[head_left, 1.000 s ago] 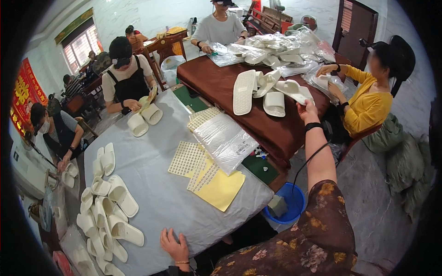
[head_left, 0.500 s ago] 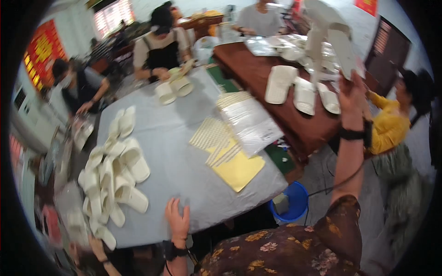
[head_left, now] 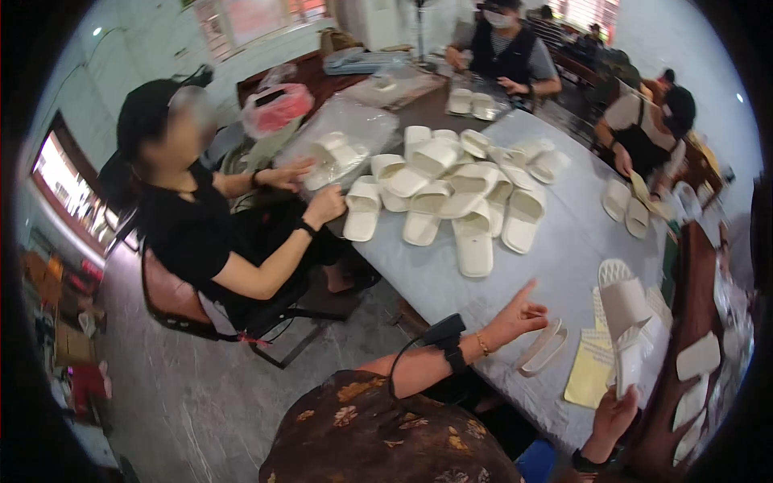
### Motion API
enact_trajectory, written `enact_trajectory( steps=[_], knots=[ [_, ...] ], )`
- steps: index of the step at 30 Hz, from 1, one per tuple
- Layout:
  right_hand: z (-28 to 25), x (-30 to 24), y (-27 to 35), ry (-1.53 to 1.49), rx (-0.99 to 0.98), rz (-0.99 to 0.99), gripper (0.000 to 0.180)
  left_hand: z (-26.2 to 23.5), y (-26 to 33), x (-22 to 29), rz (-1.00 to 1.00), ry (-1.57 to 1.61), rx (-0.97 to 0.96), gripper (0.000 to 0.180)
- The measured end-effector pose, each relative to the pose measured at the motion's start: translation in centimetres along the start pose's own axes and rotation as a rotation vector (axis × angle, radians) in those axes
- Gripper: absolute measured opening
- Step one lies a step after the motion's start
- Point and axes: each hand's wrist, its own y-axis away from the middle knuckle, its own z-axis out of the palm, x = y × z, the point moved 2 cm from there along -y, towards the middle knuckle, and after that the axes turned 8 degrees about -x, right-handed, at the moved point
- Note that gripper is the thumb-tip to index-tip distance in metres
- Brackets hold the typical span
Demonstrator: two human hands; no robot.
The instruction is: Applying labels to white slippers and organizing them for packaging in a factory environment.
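Observation:
My right hand (head_left: 616, 414) grips a pale cream slipper (head_left: 628, 310) by one end, holding it up over the right part of the grey-covered table. My left hand (head_left: 519, 315) is stretched over the table's near edge with its fingers apart, holding nothing. Just right of it lies a narrow, blurred beige thing (head_left: 543, 348), perhaps a slipper on its side. Beyond my left hand is a heap of cream slippers (head_left: 473, 189). Yellow paper (head_left: 585, 374) and patterned sheets lie partly behind the held slipper.
At the left a seated person (head_left: 201, 201) handles slippers in a clear plastic bag (head_left: 342, 133). Two more people work at the far side, one with a slipper pair (head_left: 626, 205). More slippers (head_left: 697, 358) rest on a brown table (head_left: 672, 386) at the right. A blue bin (head_left: 535, 460) stands below.
My view has swung left. My right hand has come down from its raised place with the slipper. The beige thing now lies on the table near my left hand, which stays open.

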Motion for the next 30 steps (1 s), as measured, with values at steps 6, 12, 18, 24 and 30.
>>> enact_trajectory(
  steps=[6, 12, 18, 24, 30],
  knots=[
    [-0.8, 6.7, -3.1, -0.04, 0.189, 0.05, 0.023, -2.8, -0.2, -1.0, -0.047, 0.586, 0.116, 0.051],
    [0.5, 11.1, -5.5, -0.004, 0.274, -0.002, 0.031, -4.3, 2.3, 0.6, -0.153, 0.353, 0.215, 0.075],
    [1.1, 13.3, -3.9, 0.043, 0.252, 0.174, 0.041, -4.9, 0.0, -3.0, -0.06, -0.37, 0.445, 0.094],
    [-0.3, 12.5, -2.8, 0.034, 0.244, 0.084, 0.044, -2.9, -3.1, -3.9, 0.11, -0.716, 0.413, 0.067],
    [1.6, 11.2, -1.6, 0.568, 0.273, 0.389, 0.041, -5.2, -2.5, -3.3, 0.099, -0.993, 0.385, 0.046]
  ],
)
